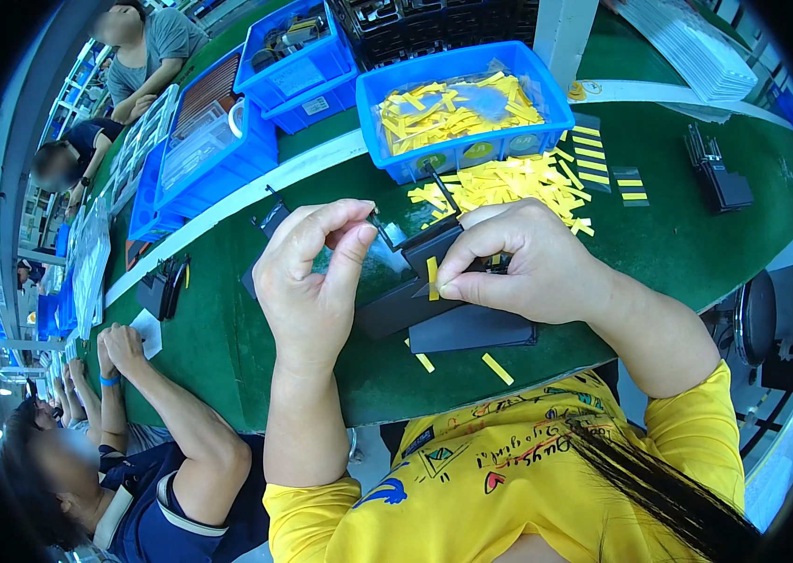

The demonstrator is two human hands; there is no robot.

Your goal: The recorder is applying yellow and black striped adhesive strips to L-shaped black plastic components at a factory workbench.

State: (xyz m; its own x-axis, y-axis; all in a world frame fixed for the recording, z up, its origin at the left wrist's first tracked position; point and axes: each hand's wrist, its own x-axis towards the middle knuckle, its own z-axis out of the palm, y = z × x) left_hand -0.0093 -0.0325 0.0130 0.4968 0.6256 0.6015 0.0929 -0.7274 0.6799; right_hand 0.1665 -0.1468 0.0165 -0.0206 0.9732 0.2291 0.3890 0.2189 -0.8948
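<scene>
Yellow strip, a short narrow label, is pinched upright between the thumb and forefinger of the right hand, right at the near edge of a black flat part lying on the green counter in front of the person. That hand is closed down to a fine pinch, the other fingers curled in. The left hand is also closed to a pinch, thumb against forefinger, on a thin clear film that lifts off the top of the black part; whether the film is fully free I cannot tell.

To do this well, I judge the strip should be kept square to the part's edge and laid down from one end, while the film is held taut and clear so it does not fold back underneath.

Just below the hands lies a second black flat piece, with two loose yellow strips on the counter beside it. Behind the hands a heap of yellow strips is spread on the counter, and behind that a blue bin holds more in a clear bag. Further blue bins stand to the left. A co-worker's forearm rests on the counter at lower left.
</scene>
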